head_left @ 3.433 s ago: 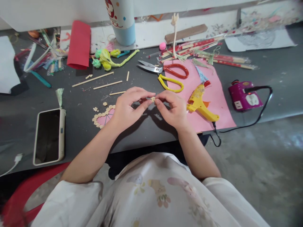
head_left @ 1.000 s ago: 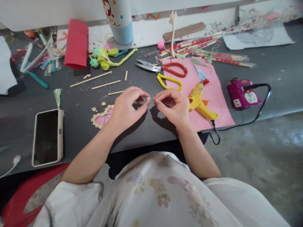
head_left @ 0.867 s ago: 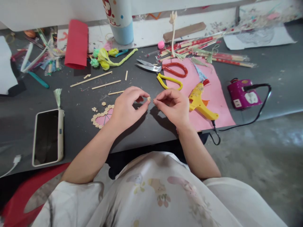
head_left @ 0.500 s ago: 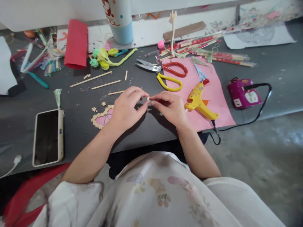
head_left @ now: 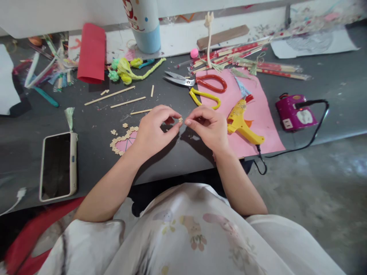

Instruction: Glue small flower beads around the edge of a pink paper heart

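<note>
1. Over the near edge of the bench (head_left: pixel 172 162), both hands meet fingertip to fingertip, raised off the surface.
2. Left hand (head_left: pixel 150 131): thumb and forefinger pinch a small beige piece (head_left: pixel 180 119), other fingers curled. It is held out at the tips, probably to keep it open to the other hand.
3. Right hand (head_left: pixel 210 128): thumb and forefinger are pressed together just beside the piece. Anything between them is too small to tell.
4. Pink heart (head_left: pixel 126 144), edged with similar beige bits, lies flat just left of the left hand. Loose bits sit beside it.
5. Yellow glue gun (head_left: pixel 242 124) lies on pink paper (head_left: pixel 263 110) just right of the right hand. It looks parked within reach, with the paper likely shielding the bench.
6. Scissors (head_left: pixel 197 82) and cut sticks (head_left: pixel 110 95) lie further back. Phone (head_left: pixel 59 165) is well apart on the left.
</note>
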`<state>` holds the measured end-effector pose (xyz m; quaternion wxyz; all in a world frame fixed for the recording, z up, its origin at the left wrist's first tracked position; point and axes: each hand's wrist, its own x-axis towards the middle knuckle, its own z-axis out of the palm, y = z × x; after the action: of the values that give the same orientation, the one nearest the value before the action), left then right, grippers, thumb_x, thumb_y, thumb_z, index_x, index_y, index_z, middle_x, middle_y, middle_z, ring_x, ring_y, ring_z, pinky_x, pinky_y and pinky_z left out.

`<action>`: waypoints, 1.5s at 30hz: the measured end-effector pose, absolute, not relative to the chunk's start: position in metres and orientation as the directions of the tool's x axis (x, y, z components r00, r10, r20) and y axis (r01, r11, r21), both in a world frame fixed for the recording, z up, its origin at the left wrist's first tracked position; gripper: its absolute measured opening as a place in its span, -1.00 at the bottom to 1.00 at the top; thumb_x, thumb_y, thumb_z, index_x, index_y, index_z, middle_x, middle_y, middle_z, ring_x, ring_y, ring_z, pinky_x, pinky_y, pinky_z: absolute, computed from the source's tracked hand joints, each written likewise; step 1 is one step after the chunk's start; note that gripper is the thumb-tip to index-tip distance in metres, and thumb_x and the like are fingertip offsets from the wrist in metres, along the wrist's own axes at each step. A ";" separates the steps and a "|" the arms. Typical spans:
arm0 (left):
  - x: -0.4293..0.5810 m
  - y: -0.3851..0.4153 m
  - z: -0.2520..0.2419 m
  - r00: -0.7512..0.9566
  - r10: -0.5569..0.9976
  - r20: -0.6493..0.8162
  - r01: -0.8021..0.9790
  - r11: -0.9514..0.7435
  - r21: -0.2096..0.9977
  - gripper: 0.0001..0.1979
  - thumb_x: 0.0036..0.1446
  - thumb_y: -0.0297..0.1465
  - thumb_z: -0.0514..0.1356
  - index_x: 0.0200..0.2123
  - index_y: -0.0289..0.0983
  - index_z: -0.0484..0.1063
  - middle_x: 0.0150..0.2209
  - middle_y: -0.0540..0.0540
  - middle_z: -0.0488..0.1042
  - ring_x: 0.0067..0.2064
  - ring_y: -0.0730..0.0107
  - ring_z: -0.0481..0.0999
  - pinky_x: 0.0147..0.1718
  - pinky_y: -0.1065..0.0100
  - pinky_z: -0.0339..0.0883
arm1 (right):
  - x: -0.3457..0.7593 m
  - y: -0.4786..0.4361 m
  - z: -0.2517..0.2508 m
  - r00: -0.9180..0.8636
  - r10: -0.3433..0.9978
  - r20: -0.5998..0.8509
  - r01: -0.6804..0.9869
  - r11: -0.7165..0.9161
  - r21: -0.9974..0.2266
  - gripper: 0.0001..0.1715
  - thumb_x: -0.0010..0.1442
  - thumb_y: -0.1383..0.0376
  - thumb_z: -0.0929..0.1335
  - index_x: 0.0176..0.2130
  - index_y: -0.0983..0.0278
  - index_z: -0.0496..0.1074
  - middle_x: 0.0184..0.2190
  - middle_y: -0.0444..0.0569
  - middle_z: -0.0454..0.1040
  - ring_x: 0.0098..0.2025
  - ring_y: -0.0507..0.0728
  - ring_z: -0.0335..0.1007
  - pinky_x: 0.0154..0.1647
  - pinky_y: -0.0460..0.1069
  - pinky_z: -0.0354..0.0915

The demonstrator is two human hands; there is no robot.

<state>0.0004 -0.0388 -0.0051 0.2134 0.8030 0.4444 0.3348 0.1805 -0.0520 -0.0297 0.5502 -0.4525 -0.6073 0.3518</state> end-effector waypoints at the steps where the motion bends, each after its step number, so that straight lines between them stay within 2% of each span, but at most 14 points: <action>1: 0.001 -0.039 -0.005 0.379 0.861 0.338 0.566 -0.505 0.652 -0.91 0.16 -0.34 0.26 -0.25 -0.20 0.51 -0.26 -0.03 0.55 -0.32 0.44 0.50 -0.27 0.37 0.42 | 0.181 -0.052 -0.030 0.019 0.939 0.342 0.123 0.337 -0.933 -0.72 0.11 0.08 0.49 -0.43 0.22 0.49 -0.45 -0.16 0.49 -0.39 -0.01 0.37 -0.42 -0.07 0.31; 6: 0.001 -0.039 -0.005 0.383 0.868 0.316 0.552 -0.489 0.675 -0.92 0.15 -0.36 0.26 -0.27 -0.21 0.50 -0.29 -0.02 0.55 -0.32 0.44 0.51 -0.30 0.39 0.40 | 0.180 -0.053 -0.027 -0.047 0.972 0.232 -0.070 0.228 -0.971 -0.68 0.17 0.04 0.44 -0.35 0.23 0.40 -0.30 -0.11 0.57 -0.46 -0.06 0.42 -0.56 -0.14 0.30; 9: 0.001 -0.039 -0.004 0.389 0.860 0.331 0.540 -0.504 0.674 -0.93 0.13 -0.38 0.27 -0.28 -0.22 0.49 -0.31 0.00 0.54 -0.32 0.46 0.50 -0.31 0.41 0.39 | 0.178 -0.054 -0.025 -0.096 0.970 0.223 -0.162 0.206 -0.965 -0.67 0.20 0.05 0.43 -0.33 0.21 0.33 -0.36 -0.13 0.58 -0.48 -0.05 0.46 -0.61 -0.16 0.28; 12: 0.001 -0.039 -0.004 0.389 0.858 0.335 0.539 -0.506 0.673 -0.94 0.12 -0.41 0.27 -0.29 -0.21 0.49 -0.31 0.00 0.54 -0.31 0.46 0.50 -0.30 0.41 0.38 | 0.177 -0.054 -0.025 -0.117 0.967 0.225 -0.185 0.201 -0.962 -0.67 0.22 0.05 0.41 -0.31 0.20 0.29 -0.42 -0.15 0.56 -0.45 -0.02 0.49 -0.58 -0.15 0.33; 16: 0.002 -0.040 -0.003 0.387 0.867 0.315 0.558 -0.492 0.669 -0.93 0.15 -0.36 0.27 -0.27 -0.21 0.50 -0.30 -0.01 0.54 -0.29 0.44 0.50 -0.30 0.40 0.38 | 0.178 -0.054 -0.028 -0.060 0.970 0.234 -0.110 0.227 -0.968 -0.74 0.17 0.10 0.46 -0.34 0.20 0.39 -0.46 -0.18 0.52 -0.45 -0.02 0.47 -0.49 -0.11 0.40; 20: 0.001 -0.040 -0.005 0.391 0.856 0.337 0.557 -0.512 0.654 -0.91 0.17 -0.37 0.26 -0.24 -0.21 0.51 -0.27 -0.02 0.54 -0.31 0.47 0.49 -0.27 0.41 0.40 | 0.179 -0.054 -0.030 -0.002 0.949 0.314 0.041 0.314 -0.949 -0.97 0.14 0.31 0.47 -0.34 0.20 0.54 -0.44 -0.20 0.54 -0.46 -0.03 0.43 -0.44 -0.10 0.38; 24: 0.000 -0.040 -0.007 0.408 0.833 0.372 0.607 -0.553 0.572 -0.90 0.19 -0.40 0.22 -0.20 -0.21 0.50 -0.19 -0.04 0.55 -0.24 0.44 0.51 -0.19 0.40 0.41 | 0.181 -0.055 -0.031 0.007 0.924 0.383 0.231 0.371 -0.899 -0.92 0.14 0.39 0.46 -0.33 0.20 0.59 -0.40 -0.17 0.58 -0.34 0.00 0.47 -0.33 -0.08 0.37; 28: -0.001 -0.041 -0.009 0.433 0.798 0.419 0.650 -0.598 0.468 -0.89 0.23 -0.42 0.18 -0.19 -0.21 0.48 -0.16 -0.05 0.55 -0.14 0.38 0.53 -0.13 0.37 0.41 | 0.181 -0.054 -0.031 -0.011 0.924 0.382 0.330 0.364 -0.871 -0.93 0.15 0.37 0.46 -0.32 0.21 0.61 -0.42 -0.15 0.57 -0.35 0.02 0.45 -0.34 -0.06 0.35; 39: -0.003 -0.041 -0.010 0.514 0.716 0.473 0.658 -0.683 0.319 -0.87 0.27 -0.42 0.14 -0.14 -0.21 0.44 -0.16 -0.10 0.53 -0.11 0.31 0.52 -0.10 0.30 0.39 | 0.180 -0.053 -0.035 -0.062 0.951 0.301 0.378 0.302 -0.875 -0.92 0.18 0.32 0.43 -0.30 0.21 0.61 -0.40 -0.12 0.56 -0.35 0.04 0.44 -0.32 -0.03 0.34; 45: -0.003 -0.042 -0.008 0.546 0.675 0.496 0.633 -0.720 0.284 -0.88 0.27 -0.43 0.14 -0.16 -0.23 0.45 -0.18 -0.11 0.53 -0.13 0.30 0.53 -0.11 0.30 0.39 | 0.180 -0.053 -0.033 -0.068 0.966 0.248 0.356 0.256 -0.899 -0.90 0.18 0.28 0.40 -0.36 0.26 0.52 -0.45 -0.14 0.49 -0.44 -0.01 0.34 -0.42 -0.07 0.26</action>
<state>-0.0026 -0.0417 -0.0078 0.0359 0.8785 0.3723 0.2973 0.1799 -0.0530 -0.0327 0.4546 -0.5093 -0.6491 0.3356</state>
